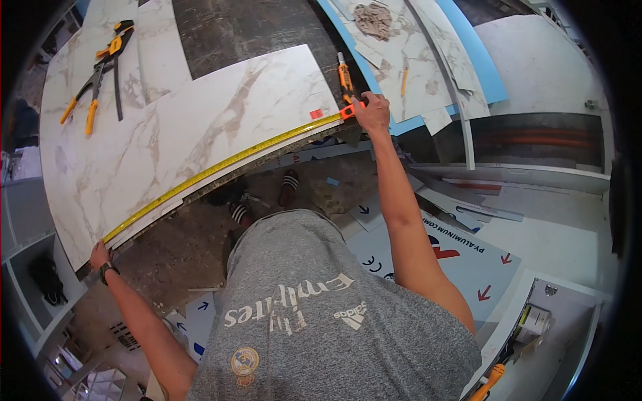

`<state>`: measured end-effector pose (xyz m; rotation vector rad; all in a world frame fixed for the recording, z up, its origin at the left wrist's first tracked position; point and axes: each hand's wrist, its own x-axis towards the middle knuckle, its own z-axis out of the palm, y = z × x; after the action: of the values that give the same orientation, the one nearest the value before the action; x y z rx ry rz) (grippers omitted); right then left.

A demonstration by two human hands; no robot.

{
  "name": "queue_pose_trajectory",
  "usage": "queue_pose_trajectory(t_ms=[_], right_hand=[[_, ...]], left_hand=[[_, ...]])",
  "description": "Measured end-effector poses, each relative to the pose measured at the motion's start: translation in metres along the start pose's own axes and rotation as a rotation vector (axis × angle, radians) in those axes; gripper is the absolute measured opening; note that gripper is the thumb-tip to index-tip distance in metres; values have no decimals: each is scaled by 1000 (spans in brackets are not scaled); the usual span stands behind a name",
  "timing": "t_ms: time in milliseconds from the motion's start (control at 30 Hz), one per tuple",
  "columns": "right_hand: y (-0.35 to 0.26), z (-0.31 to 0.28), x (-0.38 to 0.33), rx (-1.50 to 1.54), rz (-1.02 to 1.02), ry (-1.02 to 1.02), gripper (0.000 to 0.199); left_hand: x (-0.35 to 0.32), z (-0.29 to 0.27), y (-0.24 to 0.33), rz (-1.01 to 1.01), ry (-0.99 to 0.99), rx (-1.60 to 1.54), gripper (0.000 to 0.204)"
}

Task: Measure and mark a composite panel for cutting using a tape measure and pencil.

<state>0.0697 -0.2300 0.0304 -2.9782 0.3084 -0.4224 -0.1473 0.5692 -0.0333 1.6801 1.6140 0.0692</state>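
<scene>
Yellow tape measure (224, 164) lies along the near edge of the marble-patterned panel (221, 107), left hand (101, 255) apparently pinching its end near the left corner, right hand (373, 113) curled round its case; best kept taut, edge-parallel.

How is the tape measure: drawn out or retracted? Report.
Drawn out: the yellow blade stretches between the left hand and right hand.

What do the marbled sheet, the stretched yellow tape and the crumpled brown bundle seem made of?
Marbled sheet: perhaps laminate or coated composite, smooth, with brownish veining on white. Yellow tape: probably painted metal, a flat ribbon with dark markings. Crumpled bundle: likely fabric, matte, with soft folds.
</scene>
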Motion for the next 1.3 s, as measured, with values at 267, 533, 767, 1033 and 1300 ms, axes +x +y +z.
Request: queue_pose_trajectory(t_ms=[267,533,767,1033,1300], right_hand=[[100,7,77,10,237,-20,49],[199,43,145,-104,355,-330,65],[226,77,160,103,332,-391,49],[221,65,180,202,371,-431,39],[248,63,191,380,299,-415,23]], left_hand=[[-8,-21,-2,-24,21,-35,45],[-40,15,16,-113,151,-47,46],[-52,55,31,-94,145,59,47],[-63,79,36,10,81,160,49],[-47,87,22,73,14,198,50]])
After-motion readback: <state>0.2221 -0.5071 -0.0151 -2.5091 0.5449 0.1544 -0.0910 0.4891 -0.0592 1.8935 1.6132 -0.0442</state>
